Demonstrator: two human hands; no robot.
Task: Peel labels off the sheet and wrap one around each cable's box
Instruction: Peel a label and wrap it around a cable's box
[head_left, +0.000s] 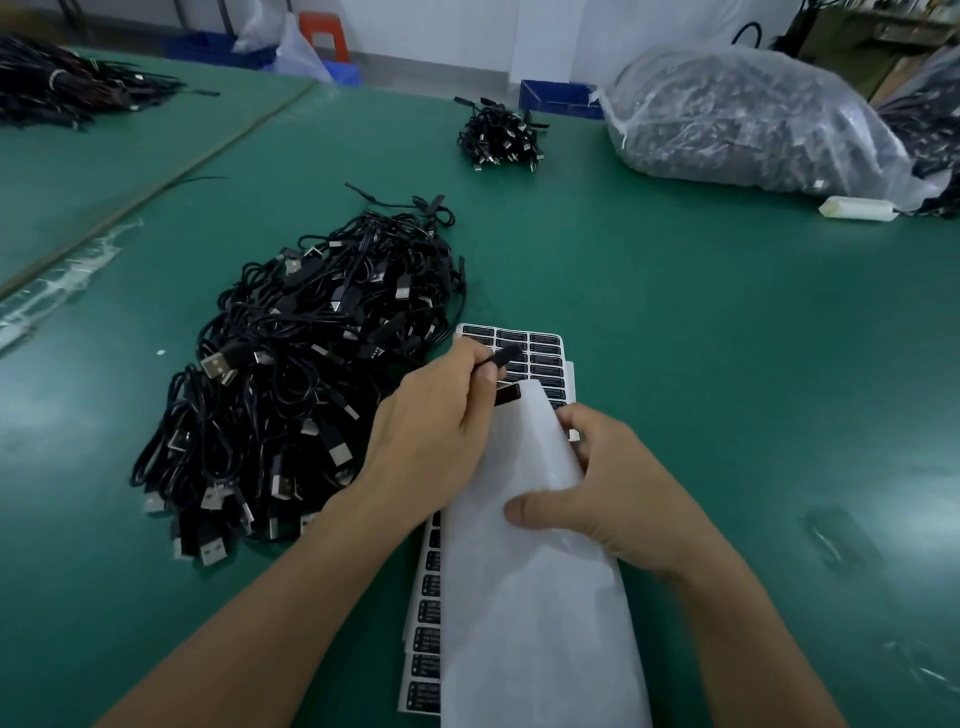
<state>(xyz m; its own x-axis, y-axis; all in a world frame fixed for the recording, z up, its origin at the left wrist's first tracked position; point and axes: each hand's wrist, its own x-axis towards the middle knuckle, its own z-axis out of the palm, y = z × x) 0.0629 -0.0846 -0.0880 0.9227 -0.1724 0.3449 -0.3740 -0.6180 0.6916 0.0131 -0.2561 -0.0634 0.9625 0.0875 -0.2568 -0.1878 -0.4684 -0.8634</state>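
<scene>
White backing sheet (524, 597) curls up nearest of all, gripped by the right hand (608, 488), whose thumb lies across its face with the fingers wrapped round behind. At the sheet's top edge, just beyond that hand's fingers, one black label (506, 393) sits half lifted, as far as I can make out. The left hand (441, 421) is close beside, fingertips pinching a small black cable box (505, 356) just above that label. Under both hands, label sheets (543, 345) lie flat on the green table (701, 338). Left of the left hand sprawls a pile of black cables (311, 374). Far beyond it sits a smaller bundle (498, 137), and well beyond the right hand a clear bag (753, 119) of cables.
</scene>
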